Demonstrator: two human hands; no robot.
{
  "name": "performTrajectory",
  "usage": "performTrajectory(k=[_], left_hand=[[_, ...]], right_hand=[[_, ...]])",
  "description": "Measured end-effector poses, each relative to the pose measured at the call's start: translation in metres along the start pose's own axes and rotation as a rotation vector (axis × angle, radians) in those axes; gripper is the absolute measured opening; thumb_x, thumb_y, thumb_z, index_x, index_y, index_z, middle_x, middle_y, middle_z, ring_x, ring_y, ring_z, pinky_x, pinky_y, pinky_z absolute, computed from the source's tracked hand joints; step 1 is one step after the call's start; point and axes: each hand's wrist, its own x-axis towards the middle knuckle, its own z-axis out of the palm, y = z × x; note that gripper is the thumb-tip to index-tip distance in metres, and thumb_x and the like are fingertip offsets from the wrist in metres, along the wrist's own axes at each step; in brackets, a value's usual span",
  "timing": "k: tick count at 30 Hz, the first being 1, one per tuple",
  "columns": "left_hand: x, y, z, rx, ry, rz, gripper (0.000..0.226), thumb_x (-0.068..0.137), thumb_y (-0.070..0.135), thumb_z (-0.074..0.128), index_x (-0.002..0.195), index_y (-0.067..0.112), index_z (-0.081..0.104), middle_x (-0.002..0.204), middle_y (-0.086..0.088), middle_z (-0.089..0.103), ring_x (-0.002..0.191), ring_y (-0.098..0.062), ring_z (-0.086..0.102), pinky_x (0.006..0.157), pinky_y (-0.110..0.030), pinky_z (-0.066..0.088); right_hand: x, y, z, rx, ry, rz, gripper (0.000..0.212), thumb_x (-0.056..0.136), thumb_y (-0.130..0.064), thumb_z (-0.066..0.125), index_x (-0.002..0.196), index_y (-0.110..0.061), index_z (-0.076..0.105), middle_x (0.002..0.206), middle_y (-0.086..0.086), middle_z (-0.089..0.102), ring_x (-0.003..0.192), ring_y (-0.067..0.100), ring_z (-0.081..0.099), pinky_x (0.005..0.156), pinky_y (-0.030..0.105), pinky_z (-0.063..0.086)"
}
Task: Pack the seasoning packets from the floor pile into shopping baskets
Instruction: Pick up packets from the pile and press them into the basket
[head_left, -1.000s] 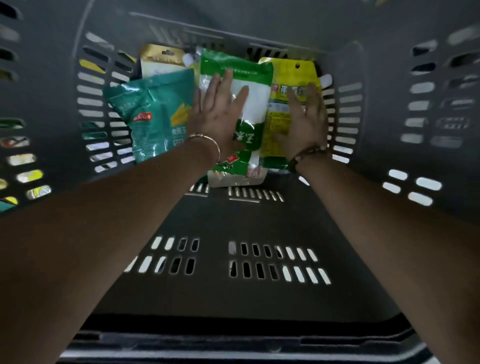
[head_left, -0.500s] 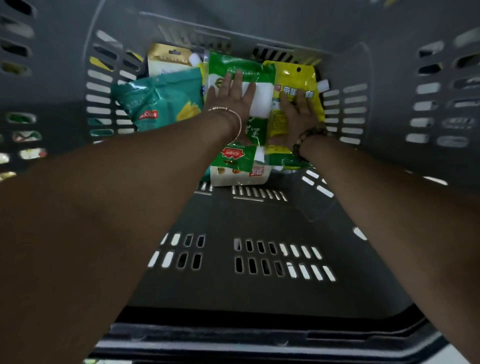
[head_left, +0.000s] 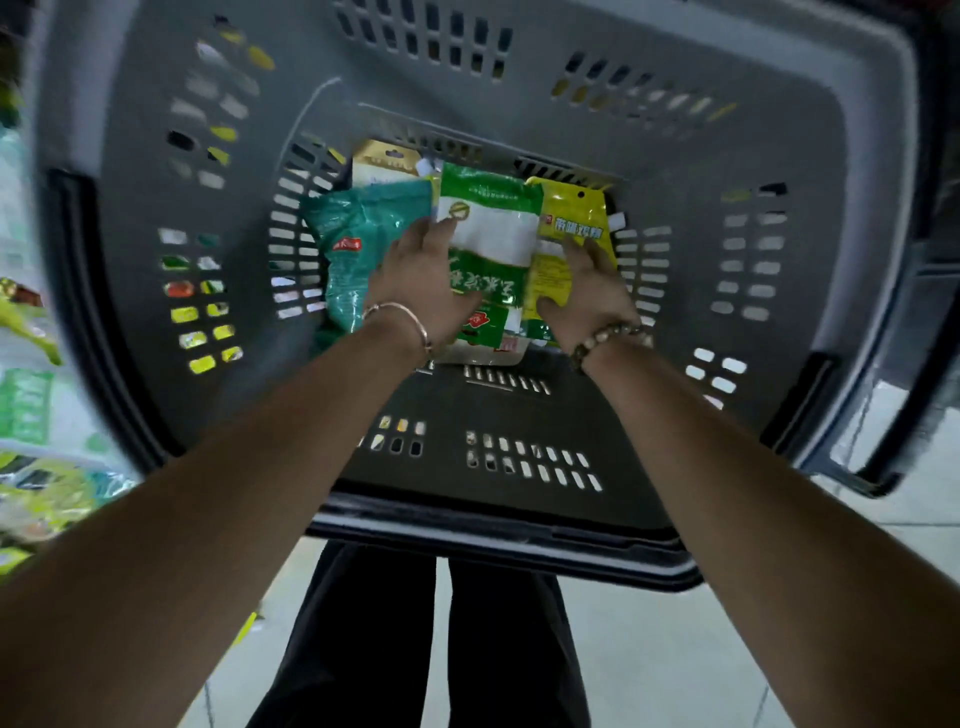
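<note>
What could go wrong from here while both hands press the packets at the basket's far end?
The green-and-white packet lies atop others at the far end of the basket; once the left hand and right hand lift, it may slide off. The teal packet looks puffy, so hard pressing might burst it.

Floor pile (head_left: 31, 415), left edge of frame: motion-blurred, cut off, packets not separable.
Gold-topped packet (head_left: 387, 158), upper centre: only the top strip shows behind teal packet (head_left: 358, 249) and green packet (head_left: 488, 234).
Yellow packet (head_left: 566, 200): lower part under right hand (head_left: 587, 296).
Basket (head_left: 519, 104), far rim: cut by top of frame.
</note>
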Motion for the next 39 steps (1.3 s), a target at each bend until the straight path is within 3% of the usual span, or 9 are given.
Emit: performTrajectory(k=[6,11,14,19,25,31,35,39], left_hand=[[-0.077,0.007,-0.049,-0.118,0.122,-0.036,0.070,0.080,0.027,0.069,0.141,0.016,0.037,0.148,-0.013,0.032,0.134,-0.031,0.034,0.110,-0.038,0.030],[-0.142,0.007,-0.079,-0.196,0.252,-0.076,0.072,0.078,0.027,0.071,0.140,0.015,0.038,0.145,-0.011,0.035,0.130,-0.031,0.040,0.107,-0.041,0.036],[-0.179,-0.003,-0.087,-0.274,0.323,-0.106,0.069,0.076,0.032,0.067,0.137,0.008,0.043,0.142,-0.014,0.039,0.129,-0.032,0.041,0.105,-0.041,0.037],[-0.238,-0.035,-0.088,-0.361,0.401,-0.258,0.067,0.081,0.020,0.070,0.140,0.011,0.038,0.145,-0.011,0.035,0.131,-0.028,0.038,0.102,-0.034,0.036],[-0.293,-0.099,-0.069,-0.481,0.486,-0.461,0.067,0.081,0.021,0.069,0.140,0.013,0.038,0.146,-0.009,0.034,0.135,-0.025,0.034,0.103,-0.033,0.032],[-0.343,-0.174,-0.041,-0.624,0.528,-0.584,0.067,0.082,0.021,0.069,0.139,0.010,0.037,0.141,-0.010,0.038,0.127,-0.023,0.039,0.099,-0.025,0.030],[-0.372,-0.222,-0.019,-0.693,0.513,-0.632,0.066,0.081,0.022,0.069,0.139,0.012,0.038,0.139,-0.011,0.040,0.116,-0.026,0.047,0.095,-0.033,0.040],[-0.387,-0.263,0.007,-0.704,0.486,-0.664,0.066,0.082,0.026,0.068,0.139,0.012,0.038,0.141,-0.010,0.039,0.126,-0.025,0.041,0.101,-0.033,0.036]], right_hand=[[-0.061,-0.023,-0.039,-0.103,0.032,-0.199,0.073,0.088,-0.029,0.060,0.149,-0.026,0.020,0.157,-0.002,0.014,0.143,0.024,0.018,0.112,0.042,0.031],[-0.110,-0.049,-0.060,-0.037,0.102,-0.356,0.063,0.085,-0.023,0.063,0.142,-0.016,0.038,0.147,0.007,0.036,0.134,0.027,0.036,0.108,0.041,0.036],[-0.137,-0.068,-0.062,-0.032,0.097,-0.433,0.062,0.084,-0.021,0.066,0.140,-0.015,0.042,0.144,0.009,0.041,0.131,0.029,0.040,0.106,0.042,0.038],[-0.177,-0.107,-0.049,-0.052,0.081,-0.500,0.060,0.085,-0.025,0.065,0.140,-0.018,0.042,0.142,0.006,0.043,0.127,0.025,0.044,0.097,0.034,0.041],[-0.217,-0.150,0.004,-0.105,-0.021,-0.620,0.065,0.082,-0.024,0.069,0.140,-0.018,0.042,0.142,0.008,0.045,0.127,0.028,0.046,0.097,0.043,0.045],[-0.250,-0.200,0.083,-0.220,-0.105,-0.717,0.062,0.082,-0.020,0.069,0.138,-0.014,0.045,0.140,0.010,0.047,0.127,0.025,0.045,0.099,0.034,0.037],[-0.263,-0.221,0.140,-0.245,-0.165,-0.659,0.063,0.082,-0.019,0.068,0.139,-0.015,0.043,0.142,0.007,0.045,0.128,0.023,0.044,0.098,0.033,0.037],[-0.265,-0.234,0.191,-0.246,-0.187,-0.616,0.061,0.081,-0.020,0.068,0.138,-0.016,0.045,0.139,0.006,0.048,0.125,0.023,0.048,0.099,0.033,0.039]])
